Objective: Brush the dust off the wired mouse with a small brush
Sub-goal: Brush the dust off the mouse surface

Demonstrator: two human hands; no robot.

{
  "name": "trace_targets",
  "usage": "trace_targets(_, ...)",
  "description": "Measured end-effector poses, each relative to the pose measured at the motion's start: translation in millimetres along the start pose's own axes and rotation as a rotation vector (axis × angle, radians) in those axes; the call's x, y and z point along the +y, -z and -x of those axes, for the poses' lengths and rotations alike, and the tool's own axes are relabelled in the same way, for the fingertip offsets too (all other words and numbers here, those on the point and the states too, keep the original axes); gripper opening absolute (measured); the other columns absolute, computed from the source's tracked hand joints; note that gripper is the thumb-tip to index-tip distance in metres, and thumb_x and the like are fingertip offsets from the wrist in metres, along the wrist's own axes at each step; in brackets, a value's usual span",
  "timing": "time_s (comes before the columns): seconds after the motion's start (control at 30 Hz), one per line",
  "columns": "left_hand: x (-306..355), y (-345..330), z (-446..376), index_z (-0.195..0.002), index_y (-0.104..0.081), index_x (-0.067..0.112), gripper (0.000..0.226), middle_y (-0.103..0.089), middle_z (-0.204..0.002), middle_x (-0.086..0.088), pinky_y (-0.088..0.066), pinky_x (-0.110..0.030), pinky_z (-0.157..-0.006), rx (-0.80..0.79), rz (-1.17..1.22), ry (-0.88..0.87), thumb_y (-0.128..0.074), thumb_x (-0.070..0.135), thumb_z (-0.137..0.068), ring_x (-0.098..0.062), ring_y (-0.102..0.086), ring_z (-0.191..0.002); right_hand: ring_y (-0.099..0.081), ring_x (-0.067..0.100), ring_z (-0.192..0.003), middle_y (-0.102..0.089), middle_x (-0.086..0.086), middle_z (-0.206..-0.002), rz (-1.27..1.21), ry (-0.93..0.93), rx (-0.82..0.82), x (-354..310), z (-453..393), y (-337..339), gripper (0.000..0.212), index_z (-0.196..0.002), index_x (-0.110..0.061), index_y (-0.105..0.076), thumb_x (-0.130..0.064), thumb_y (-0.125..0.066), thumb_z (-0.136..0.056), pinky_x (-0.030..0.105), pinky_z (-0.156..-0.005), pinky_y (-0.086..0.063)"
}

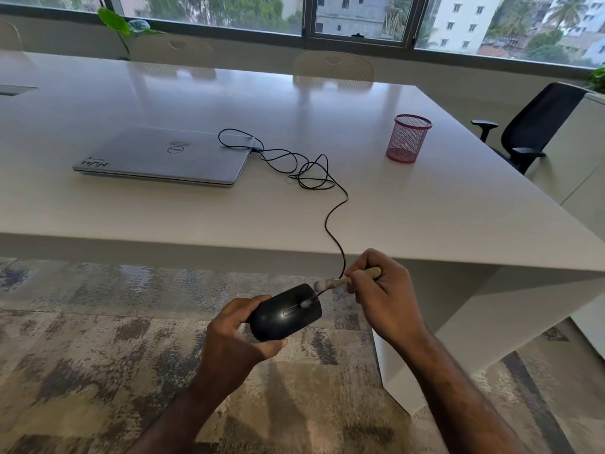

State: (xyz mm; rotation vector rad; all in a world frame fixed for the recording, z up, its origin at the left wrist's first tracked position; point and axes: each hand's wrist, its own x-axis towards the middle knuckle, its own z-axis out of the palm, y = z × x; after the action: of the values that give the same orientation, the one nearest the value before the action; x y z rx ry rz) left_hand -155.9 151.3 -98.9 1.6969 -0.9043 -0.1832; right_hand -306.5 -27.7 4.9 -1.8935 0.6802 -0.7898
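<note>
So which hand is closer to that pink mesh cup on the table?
Right. The right hand is below the pink mesh cup, off the table's near edge; the left hand is farther left and lower.

Both forearms are bare, with no sleeve in view. The left hand [235,332] and right hand [386,296] wear no gloves, rings or watch.
</note>
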Motion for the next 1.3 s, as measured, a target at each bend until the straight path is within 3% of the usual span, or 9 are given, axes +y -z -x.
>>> trace_targets(0.17, 4, 0, 0, -0.106, -0.067, 0.044, 0.077, -0.064, -0.105, 0.022, -0.045, -0.006, -0.077, 0.000, 0.005, 0.025, -0.096, 0.005, -0.046, -0.002, -0.062, -0.099, -0.050, 0.020, -0.056, -0.064, 0.015, -0.064, -0.019, -0.017, -0.055, -1, 6, 1, 0.015, -0.071, -0.009, -0.064, -0.012, -0.056, -0.084, 0.040, -0.051, -0.040)
trace_targets(0.3, 7, 1, 1, -0.105, -0.066, 0.048, 0.077, -0.064, -0.103, 0.023, -0.045, -0.005, -0.076, 0.007, -0.011, 0.026, -0.097, 0.007, -0.047, -0.002, -0.062, -0.099, -0.043, 0.020, -0.051, -0.067, -0.005, -0.060, 0.061, 0.030, 0.001, 0, 9, 4, 0.017, -0.069, -0.010, -0.061, -0.004, -0.058, -0.084, 0.043, -0.045, -0.036)
trace_targets(0.4, 9, 1, 2, -0.101, -0.065, 0.055, 0.078, -0.067, -0.100, 0.019, -0.045, -0.004, -0.075, 0.023, -0.015, 0.029, -0.096, 0.008, -0.048, -0.001, -0.062, -0.097, -0.047, 0.025, -0.053, -0.064, 0.014, -0.062, -0.092, 0.012, 0.013, -6, 13, 4, 0.013, -0.069, -0.011, -0.064, -0.012, -0.054, -0.077, 0.045, -0.046, -0.039)
trace_targets(0.47, 11, 1, 2, -0.099, -0.064, 0.059, 0.078, -0.067, -0.101, 0.017, -0.046, -0.004, -0.074, 0.026, -0.018, 0.028, -0.096, 0.009, -0.048, 0.000, -0.062, -0.096, -0.050, 0.028, -0.055, -0.064, 0.013, -0.060, -0.184, -0.025, -0.043, -8, 14, 2, 0.014, -0.071, -0.009, -0.066, -0.011, -0.053, -0.076, 0.044, -0.047, -0.040)
trace_targets(0.63, 11, 1, 3, -0.098, -0.064, 0.064, 0.078, -0.068, -0.098, 0.018, -0.047, -0.004, -0.073, 0.022, -0.007, 0.054, -0.097, 0.013, -0.049, 0.000, -0.064, -0.095, -0.042, 0.017, -0.049, -0.063, 0.023, -0.067, -0.024, -0.039, -0.079, -3, 15, -1, 0.018, -0.076, -0.014, -0.066, -0.003, -0.060, -0.089, 0.030, -0.045, -0.035)
trace_targets(0.83, 9, 2, 3, -0.098, -0.062, 0.067, 0.083, -0.067, -0.100, 0.022, -0.047, -0.004, -0.074, 0.032, -0.027, 0.051, -0.097, 0.012, -0.048, 0.002, -0.063, -0.095, -0.037, 0.003, -0.041, -0.053, -0.008, -0.053, 0.042, 0.029, 0.013, -1, 15, 1, 0.021, -0.078, -0.020, -0.064, -0.003, -0.068, -0.090, 0.015, -0.040, -0.030)
trace_targets(0.97, 9, 1, 4, -0.100, -0.063, 0.059, 0.081, -0.067, -0.099, 0.016, -0.046, -0.005, -0.074, 0.044, -0.057, 0.026, -0.098, 0.011, -0.046, 0.000, -0.062, -0.095, -0.041, 0.005, -0.046, -0.059, 0.004, -0.061, 0.007, 0.076, -0.086, -9, 21, -5, 0.014, -0.083, -0.019, -0.064, -0.011, -0.065, -0.094, 0.024, -0.043, -0.036)
trace_targets(1.1, 13, -1, 3, -0.105, -0.062, 0.050, 0.082, -0.067, -0.100, 0.011, -0.048, -0.009, -0.075, 0.044, -0.070, 0.004, -0.097, 0.008, -0.045, -0.003, -0.062, -0.093, -0.047, 0.002, -0.048, -0.061, -0.020, -0.062, 0.077, 0.146, -0.226, -18, 32, -24, 0.015, -0.084, -0.015, -0.061, -0.009, -0.063, -0.097, 0.012, -0.047, -0.034)
trace_targets(1.3, 15, 1, 4, -0.108, -0.065, 0.044, 0.078, -0.066, -0.099, 0.013, -0.050, -0.015, -0.075, 0.035, -0.052, 0.003, -0.095, 0.008, -0.046, -0.007, -0.064, -0.093, -0.049, 0.004, -0.059, -0.057, -0.011, -0.073, 0.017, 0.184, -0.345, -26, 34, -34, 0.005, -0.089, -0.013, -0.061, -0.013, -0.059, -0.094, 0.020, -0.055, -0.040)
